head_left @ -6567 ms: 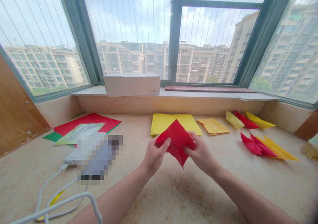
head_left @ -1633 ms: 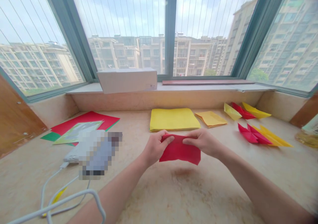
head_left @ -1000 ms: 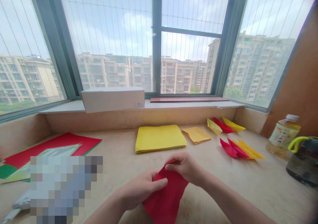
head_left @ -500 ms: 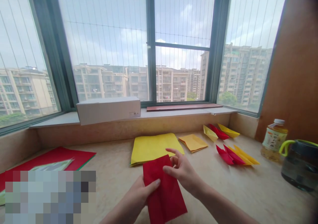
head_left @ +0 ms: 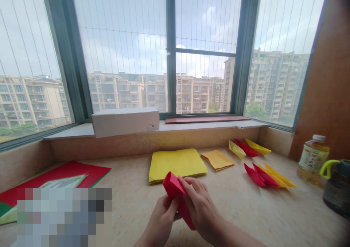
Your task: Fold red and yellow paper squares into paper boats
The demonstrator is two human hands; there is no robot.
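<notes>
A sheet of red paper [head_left: 172,187], partly folded, is held up above the tabletop between both hands. My left hand [head_left: 165,212] grips its lower left side, with the thumb pressed on the front. From the right, my right hand [head_left: 201,199] wraps over the paper's right edge, its fingers lying along it. The upper end of the paper bends open, and much of the rest hides behind the fingers. Just beyond the hands lies a stack of yellow paper [head_left: 177,163]. To its right rests a folded orange-yellow paper [head_left: 218,160].
Folded paper boats, one group [head_left: 247,148] behind another [head_left: 266,176], sit at the right. Past them stand a drink bottle [head_left: 313,159] and a dark jug [head_left: 337,188]. Red sheets [head_left: 73,168] lie at left. A white box [head_left: 125,123] is on the windowsill.
The red paper has gone from flat and upright to bent and tilted between the hands. My right hand has moved down and closed over its right side. The view has shifted slightly left.
</notes>
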